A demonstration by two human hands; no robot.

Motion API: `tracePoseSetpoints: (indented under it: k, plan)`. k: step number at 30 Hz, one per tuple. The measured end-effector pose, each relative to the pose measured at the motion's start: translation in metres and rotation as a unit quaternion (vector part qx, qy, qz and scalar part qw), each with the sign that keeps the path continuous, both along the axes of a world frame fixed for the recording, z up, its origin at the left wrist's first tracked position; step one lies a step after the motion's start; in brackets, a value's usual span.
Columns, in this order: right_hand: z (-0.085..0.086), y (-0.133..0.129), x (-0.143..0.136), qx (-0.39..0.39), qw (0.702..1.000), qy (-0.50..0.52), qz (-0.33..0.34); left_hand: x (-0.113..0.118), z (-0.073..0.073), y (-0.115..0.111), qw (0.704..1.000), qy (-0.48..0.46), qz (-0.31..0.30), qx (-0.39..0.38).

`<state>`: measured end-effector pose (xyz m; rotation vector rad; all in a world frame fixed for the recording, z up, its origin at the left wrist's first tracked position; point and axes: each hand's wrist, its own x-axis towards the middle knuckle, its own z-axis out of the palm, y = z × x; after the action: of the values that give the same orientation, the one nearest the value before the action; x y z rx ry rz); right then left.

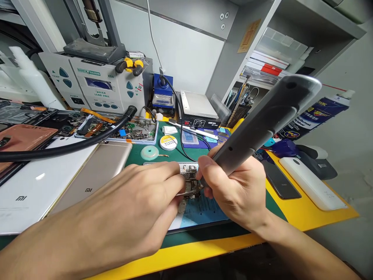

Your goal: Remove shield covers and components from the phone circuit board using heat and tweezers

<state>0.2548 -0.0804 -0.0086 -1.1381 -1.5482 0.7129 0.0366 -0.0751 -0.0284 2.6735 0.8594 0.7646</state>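
Observation:
A small phone circuit board lies on a blue and white pad in front of me. My right hand is wrapped round a thick grey handheld electric tool. Its body slants up to the right, and its narrow metal end points down at the board's right side. My left hand rests at the board's left edge with fingers pinched together. A thin pale metal strip shows by its fingertips; whether they grip that or the board is hidden.
A hot-air station stands back left, its black hose crossing over phones and a tray of boards. Behind the pad are a round tin, a roll of wick and a heating plate. Phone casings lie right.

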Motion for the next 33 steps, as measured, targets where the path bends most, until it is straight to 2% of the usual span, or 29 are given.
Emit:
tracePoseSetpoints:
  k: [11,17,24,33]
  plan:
    - [-0.0012,-0.0016,0.0003,0.034,0.999,-0.003,0.02,0.0002,0.0003,0.0004,1.0,0.0,0.007,0.006]
    - [-0.0035,-0.0008,0.0015,0.005,1.0,0.006,0.03,0.0004,0.0001,-0.0003,1.0,-0.002,0.005,0.0]
    - [-0.0032,-0.0006,0.0022,0.021,0.999,-0.003,0.027,0.0001,0.0022,0.0004,1.0,0.004,0.001,-0.023]
    - [-0.0013,-0.0021,0.0012,0.008,1.0,0.003,0.03,0.0031,-0.0076,-0.0036,0.999,0.01,0.041,-0.017]
